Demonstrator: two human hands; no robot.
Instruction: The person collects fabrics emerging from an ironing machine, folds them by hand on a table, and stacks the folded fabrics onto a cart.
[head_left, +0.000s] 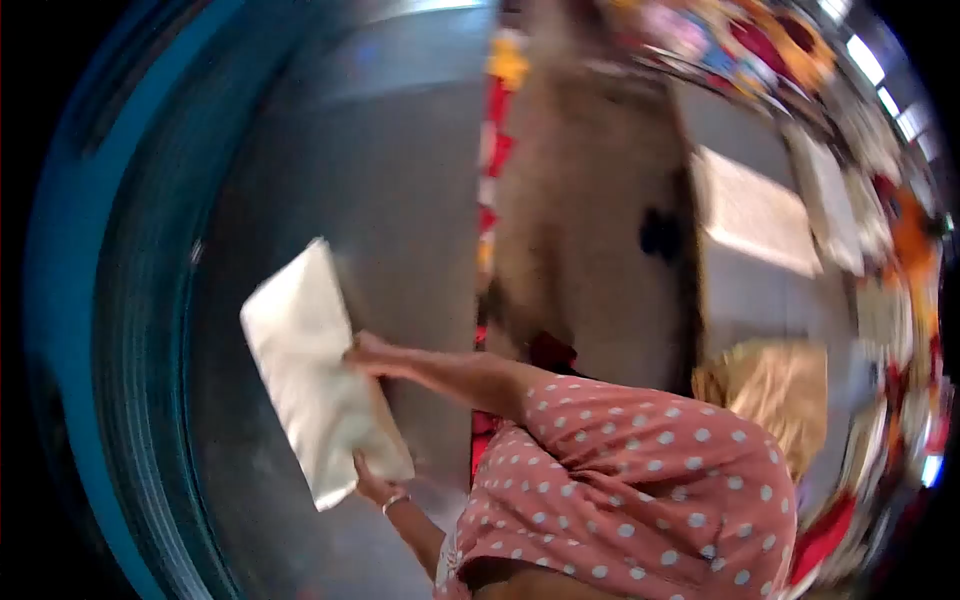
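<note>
A folded cream-white cloth (pixel 315 370) lies slanted over the grey table surface (pixel 410 200). My right hand (pixel 372 356) grips its upper right edge, with the fingers closed on it. Lower down, my left hand (pixel 376 484), with a bangle at the wrist, is closed on the cloth near its bottom corner; the thumb shows on top and the other fingers are partly hidden. Whether the cloth rests on the surface or is slightly lifted, I cannot tell.
A blue machine frame (pixel 70 290) borders the left side. Red and yellow cloth (pixel 497 150) runs along the table's edge. Across the brown floor (pixel 590 200) are a white folded stack (pixel 760 210), a tan cloth or sack (pixel 775 390) and colourful piles (pixel 770 45).
</note>
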